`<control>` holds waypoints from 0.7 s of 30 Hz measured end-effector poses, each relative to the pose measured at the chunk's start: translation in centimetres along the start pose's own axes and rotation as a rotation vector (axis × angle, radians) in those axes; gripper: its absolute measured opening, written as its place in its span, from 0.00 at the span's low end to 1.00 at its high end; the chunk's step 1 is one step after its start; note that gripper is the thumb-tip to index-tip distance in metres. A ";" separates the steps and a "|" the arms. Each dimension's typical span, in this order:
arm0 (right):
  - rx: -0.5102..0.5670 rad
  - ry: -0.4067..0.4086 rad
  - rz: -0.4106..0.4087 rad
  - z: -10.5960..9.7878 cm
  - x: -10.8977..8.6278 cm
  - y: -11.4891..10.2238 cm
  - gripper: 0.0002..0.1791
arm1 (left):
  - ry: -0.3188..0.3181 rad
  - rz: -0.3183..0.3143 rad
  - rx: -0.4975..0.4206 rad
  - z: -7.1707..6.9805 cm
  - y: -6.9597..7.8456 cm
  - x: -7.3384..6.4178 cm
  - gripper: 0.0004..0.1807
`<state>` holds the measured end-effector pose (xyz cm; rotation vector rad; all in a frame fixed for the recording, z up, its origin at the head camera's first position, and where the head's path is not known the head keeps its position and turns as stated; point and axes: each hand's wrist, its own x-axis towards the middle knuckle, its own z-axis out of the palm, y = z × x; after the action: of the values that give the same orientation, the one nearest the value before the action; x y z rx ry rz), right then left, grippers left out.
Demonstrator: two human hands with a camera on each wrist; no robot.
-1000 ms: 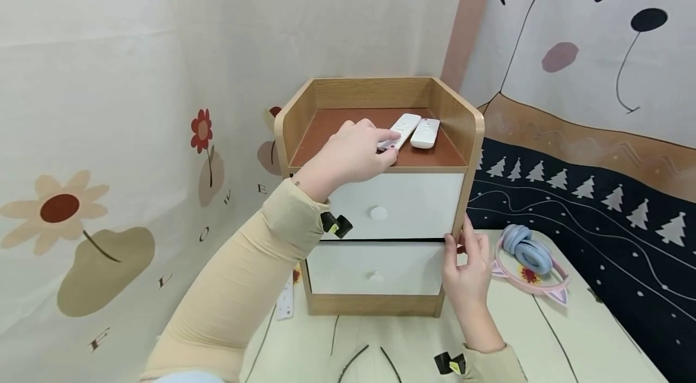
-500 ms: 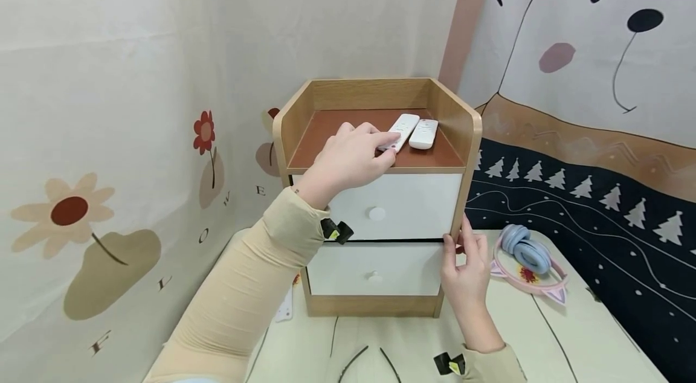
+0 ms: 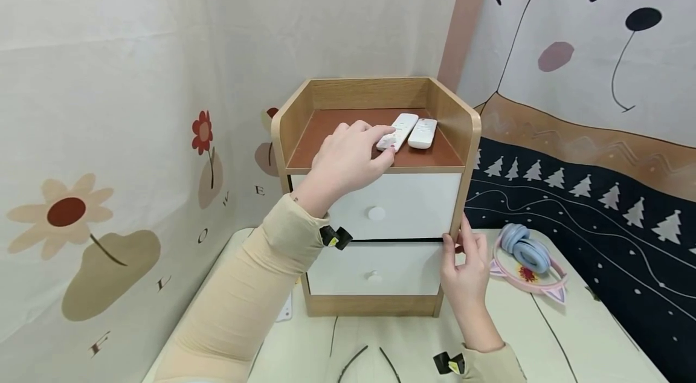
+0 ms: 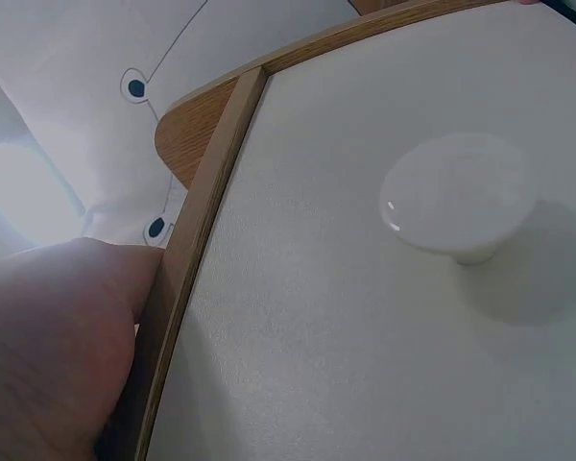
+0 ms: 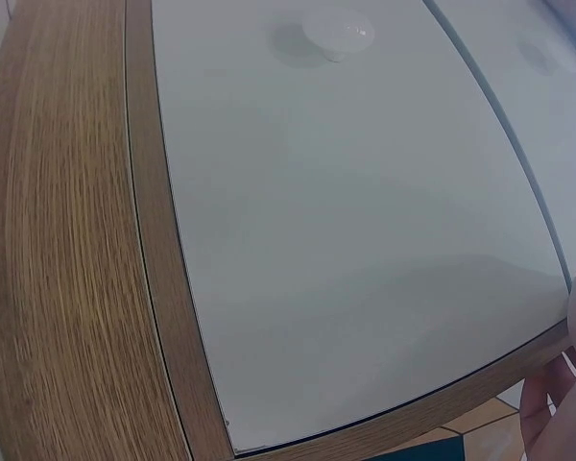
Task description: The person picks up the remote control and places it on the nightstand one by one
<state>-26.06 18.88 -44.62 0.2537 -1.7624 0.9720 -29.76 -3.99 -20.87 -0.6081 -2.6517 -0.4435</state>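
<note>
A small wooden cabinet [image 3: 375, 304] with two white drawers stands on the table. On its brown top shelf lie two white remote controls: the left remote [image 3: 405, 124] slants, and the right remote [image 3: 423, 133] is beside it. My left hand [image 3: 350, 156] reaches over the shelf's front edge, thumb and index fingertip spread at the near end of the left remote. My right hand [image 3: 467, 274] rests against the cabinet's right side, thumb at the front edge near the gap between the drawers. Both drawers are closed. The upper drawer's round knob [image 4: 459, 195] shows close up in the left wrist view.
Right of the cabinet, blue and pink headphones [image 3: 526, 256] with cat ears lie on the pale table [image 3: 402, 334]. A white object [image 3: 285, 309] shows partly beyond the left sleeve. Printed cloth hangs behind.
My left hand has drawn back slightly to the left, baring more of the left remote's near end. The remotes, the cabinet and my right hand stay in place.
</note>
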 end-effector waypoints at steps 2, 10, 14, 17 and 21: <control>-0.004 -0.001 0.001 0.1 0.0 0.1 0.37 | 0.029 0.006 0.003 0.1 0.0 -0.2 0.26; -0.013 -0.030 0.030 -0.1 -0.1 0.2 0.35 | 0.208 0.082 -0.001 0.6 -0.3 -1.3 0.23; -0.014 -0.034 0.031 -0.1 0.0 0.2 0.35 | 0.325 0.159 -0.021 1.1 -0.6 -1.9 0.21; -0.014 -0.032 0.030 -0.1 0.0 0.2 0.35 | 0.399 0.227 -0.043 1.4 -0.8 -2.3 0.20; -0.011 -0.032 0.034 -0.1 -0.1 0.3 0.35 | 0.474 0.309 -0.079 1.7 -1.0 -3.0 0.19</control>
<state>-26.09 19.12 -44.81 0.2336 -1.8058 0.9868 -28.19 -5.29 -23.85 -0.8081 -2.0603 -0.5254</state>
